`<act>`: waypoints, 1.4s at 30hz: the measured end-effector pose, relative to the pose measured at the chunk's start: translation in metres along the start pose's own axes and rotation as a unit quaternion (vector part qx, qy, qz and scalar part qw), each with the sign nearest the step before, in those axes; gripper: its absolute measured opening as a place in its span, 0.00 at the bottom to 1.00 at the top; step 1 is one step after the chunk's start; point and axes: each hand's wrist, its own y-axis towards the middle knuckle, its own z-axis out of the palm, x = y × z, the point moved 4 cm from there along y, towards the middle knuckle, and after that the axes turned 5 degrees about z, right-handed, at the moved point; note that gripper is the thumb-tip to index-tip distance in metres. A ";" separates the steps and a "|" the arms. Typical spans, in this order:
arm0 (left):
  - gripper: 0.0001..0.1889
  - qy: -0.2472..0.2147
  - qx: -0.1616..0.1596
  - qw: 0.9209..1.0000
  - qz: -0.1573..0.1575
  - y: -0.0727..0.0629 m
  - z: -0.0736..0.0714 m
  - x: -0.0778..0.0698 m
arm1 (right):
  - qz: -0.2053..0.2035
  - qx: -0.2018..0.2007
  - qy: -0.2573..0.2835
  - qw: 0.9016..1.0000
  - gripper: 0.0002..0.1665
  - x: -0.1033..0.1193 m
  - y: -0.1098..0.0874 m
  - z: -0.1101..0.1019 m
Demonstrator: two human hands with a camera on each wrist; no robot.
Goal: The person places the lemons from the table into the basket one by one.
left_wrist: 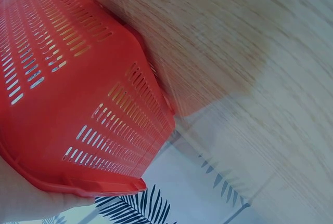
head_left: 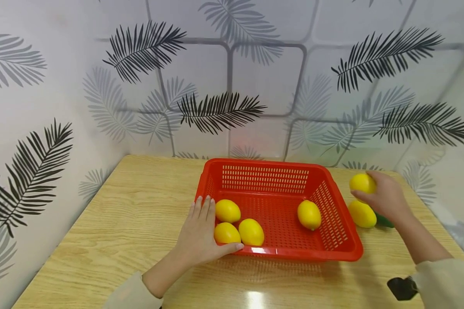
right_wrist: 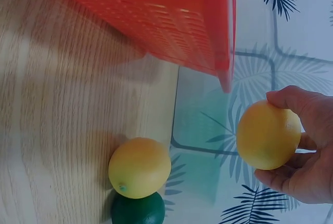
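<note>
A red plastic basket (head_left: pixel 263 253) with slotted walls stands on the table. Inside it, several lemons lie: a group at the left end, such as the lemon (head_left: pixel 251 232), and a single lemon (head_left: pixel 309 214) near the right wall. My left hand (head_left: pixel 201 236) rests on the basket's near left corner, fingers straight along the left rim and thumb on the front rim. To the right of the basket, my right hand (head_left: pixel 388 195) grips a lemon (right_wrist: pixel 268 135) between thumb and fingers, raised above the table. Below it another lemon (right_wrist: pixel 139 168) lies on the table.
A dark green fruit or vegetable (right_wrist: pixel 138 209), its kind unclear, touches the loose lemon right of the basket. The wooden table (head_left: pixel 131 219) meets a leaf-patterned wall (head_left: pixel 255 77) at the back. Something black (head_left: pixel 402 288) hangs by the right sleeve.
</note>
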 end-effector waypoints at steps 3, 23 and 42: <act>0.59 -0.002 0.002 1.000 -0.002 0.000 -0.001 0.000 | -0.002 -0.004 0.006 1.000 0.38 0.004 0.001 0.001; 0.59 -0.008 0.000 1.000 -0.002 0.000 -0.001 -0.001 | -0.006 0.025 0.032 0.999 0.37 0.039 0.007 0.013; 0.59 -0.010 0.002 1.000 -0.002 0.000 -0.002 -0.002 | -0.029 0.052 0.051 0.997 0.34 0.066 0.012 0.035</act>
